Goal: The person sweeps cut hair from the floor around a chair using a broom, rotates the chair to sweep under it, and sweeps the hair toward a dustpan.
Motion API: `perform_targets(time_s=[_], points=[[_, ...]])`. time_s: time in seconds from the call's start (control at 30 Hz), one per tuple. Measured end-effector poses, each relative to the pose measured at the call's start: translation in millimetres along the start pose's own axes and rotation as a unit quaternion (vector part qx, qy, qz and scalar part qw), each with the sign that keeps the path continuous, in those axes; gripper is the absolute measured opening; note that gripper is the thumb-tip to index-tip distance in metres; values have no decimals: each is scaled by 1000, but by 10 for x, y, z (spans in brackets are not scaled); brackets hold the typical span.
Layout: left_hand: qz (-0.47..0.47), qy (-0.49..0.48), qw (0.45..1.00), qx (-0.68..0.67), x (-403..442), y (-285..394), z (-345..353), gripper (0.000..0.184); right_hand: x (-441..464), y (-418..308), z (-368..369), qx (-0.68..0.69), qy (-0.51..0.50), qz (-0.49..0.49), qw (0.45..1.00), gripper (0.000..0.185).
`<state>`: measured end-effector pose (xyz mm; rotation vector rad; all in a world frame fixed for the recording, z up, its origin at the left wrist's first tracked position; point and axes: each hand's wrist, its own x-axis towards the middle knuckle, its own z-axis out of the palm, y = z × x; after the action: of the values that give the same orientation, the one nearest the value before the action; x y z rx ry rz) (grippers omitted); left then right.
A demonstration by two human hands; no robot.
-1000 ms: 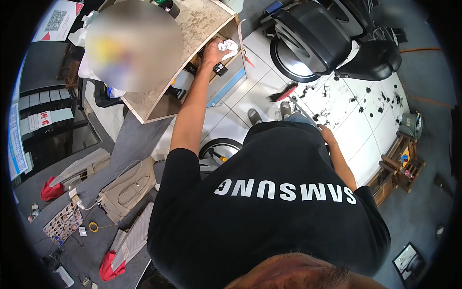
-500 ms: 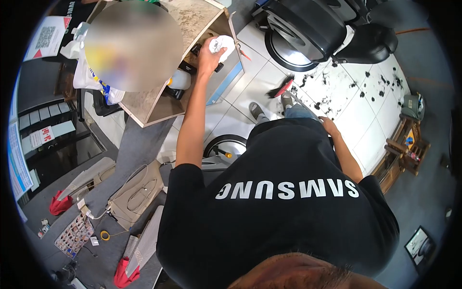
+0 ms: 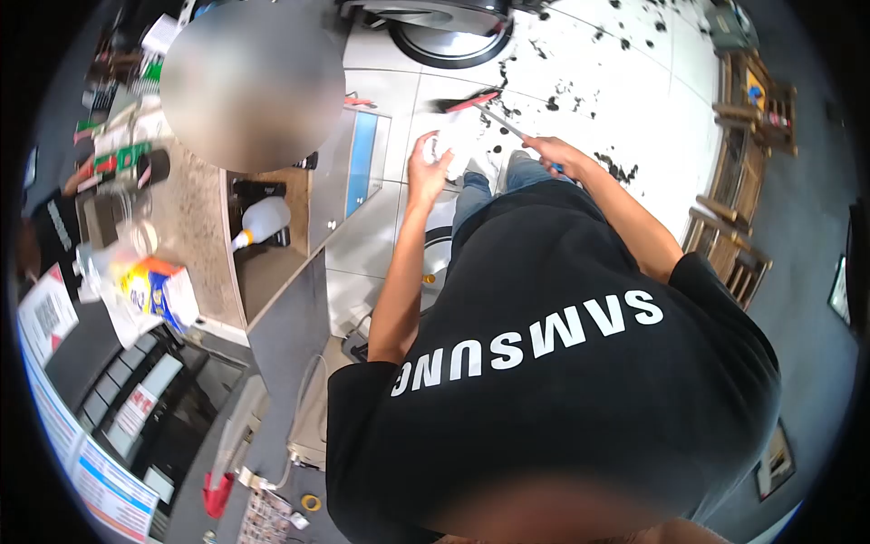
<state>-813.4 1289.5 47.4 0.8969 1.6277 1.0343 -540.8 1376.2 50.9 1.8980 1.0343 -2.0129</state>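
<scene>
My left hand (image 3: 428, 170) is closed around a white round object (image 3: 444, 148) with faint dark print; its kind is hard to make out against the pale floor. It is held out in front of my body, beside the open cabinet (image 3: 186, 240). My right hand (image 3: 557, 156) grips the handle of a broom (image 3: 473, 102) with a red head and dark bristles. The broom head is low over the tiles among dark hair clippings (image 3: 555, 102). Inside the cabinet compartment lies a white spray bottle (image 3: 265, 220) with an orange nozzle.
The cabinet door (image 3: 355, 172), with a blue panel, stands open at my left. A round chair base (image 3: 453, 45) is ahead. Wooden benches (image 3: 725, 181) and a bin (image 3: 730, 25) line the right side. A yellow-and-blue packet (image 3: 156, 292) lies on the cabinet top.
My left hand has come away from the cabinet, bringing the white round object in front of me. My right hand has moved forward with the broom. The view has shifted round.
</scene>
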Motion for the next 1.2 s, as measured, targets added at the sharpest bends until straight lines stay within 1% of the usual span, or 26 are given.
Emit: perform_targets(time_s=[0.1, 0.13, 0.23, 0.33, 0.43, 0.53, 0.57, 0.6, 0.63, 0.73, 0.83, 0.87, 0.93, 1.0, 1.1, 1.2], points=[[-48, -93, 994, -12, -31, -176, 558, 41, -90, 75, 24, 144, -42, 15, 989, 64], [-67, -125, 990, -22, -38, -208, 721, 41, -105, 144, 21, 155, -35, 18, 987, 60], [-93, -178, 980, -4, -121, -101, 1137, 38, -165, 426, -3, 181, -15, 37, 983, 50], [-83, -228, 970, 20, -178, -259, 1507, 36, -306, 714, -128, 219, -30, -1, 975, 44], [-114, -264, 958, -20, -301, -456, 1844, 36, -350, 1024, -330, 236, -37, -13, 971, 44], [-182, -311, 928, -88, -469, -535, 2072, 41, -312, 1450, -466, 260, -56, -41, 963, 47], [-193, -308, 920, -149, -558, -489, 2159, 40, -328, 1572, -503, 268, -59, -52, 960, 47], [-205, -302, 907, -210, -664, -369, 2253, 39, -451, 1635, -544, 300, -45, -58, 951, 41], [-218, -294, 890, -270, -749, -243, 2368, 39, -480, 1742, -586, 322, -43, -68, 943, 41], [-332, -196, 843, -376, -995, 142, 2619, 37, -516, 2058, -710, 380, -46, -94, 919, 37], [-396, -225, 853, -256, -776, -624, 2767, 40, -628, 2280, -800, 444, -63, -85, 890, 35], [-440, -206, 839, -246, -782, -630, 2913, 29, -609, 2376, -829, 463, -87, -103, 876, 31], [-476, -215, 823, -221, -775, -679, 3167, 28, -619, 2533, -859, 504, -93, -104, 852, 29], [-487, -248, 815, -192, -739, -779, 3377, 27, -591, 2698, -898, 545, -113, -110, 823, 26], [-496, -298, 803, -144, -652, -986, 3684, 25, -901, 2825, -1054, 609, -134, -100, 776, 25], [-504, -335, 790, -101, -624, -1118, 3849, 24, -690, 3099, -1035, 620, -164, -174, 748, 34]])
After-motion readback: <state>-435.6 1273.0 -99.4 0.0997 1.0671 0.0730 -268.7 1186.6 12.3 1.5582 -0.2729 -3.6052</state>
